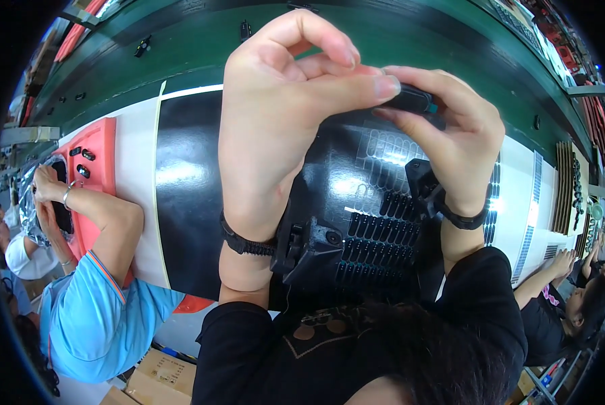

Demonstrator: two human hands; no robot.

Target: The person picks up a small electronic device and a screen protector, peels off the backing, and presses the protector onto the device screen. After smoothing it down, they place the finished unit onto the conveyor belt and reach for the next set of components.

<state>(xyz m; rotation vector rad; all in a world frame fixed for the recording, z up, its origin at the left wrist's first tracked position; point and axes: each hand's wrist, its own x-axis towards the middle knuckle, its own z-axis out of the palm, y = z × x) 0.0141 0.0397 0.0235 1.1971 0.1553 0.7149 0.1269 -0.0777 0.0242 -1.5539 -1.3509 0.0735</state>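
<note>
My right hand (461,125) pinches a small black oblong piece (412,100) with a teal bit at its right end, between thumb and fingers. At its left end, my left hand (282,88) has its thumb pressed against the piece, with the other fingers curled. What lies under the left thumb is hidden. Both hands are raised over a glossy black mat (188,202). Beneath them on the mat is a sheet with rows of black oval pads (383,233); its upper part (383,148) shows clear oval outlines.
A green conveyor belt (188,50) runs along the far side, carrying scattered small black devices. At left, a person in blue works beside a pink tray (107,162) with several black pieces. Another person sits at right near stacked brown boards (562,189).
</note>
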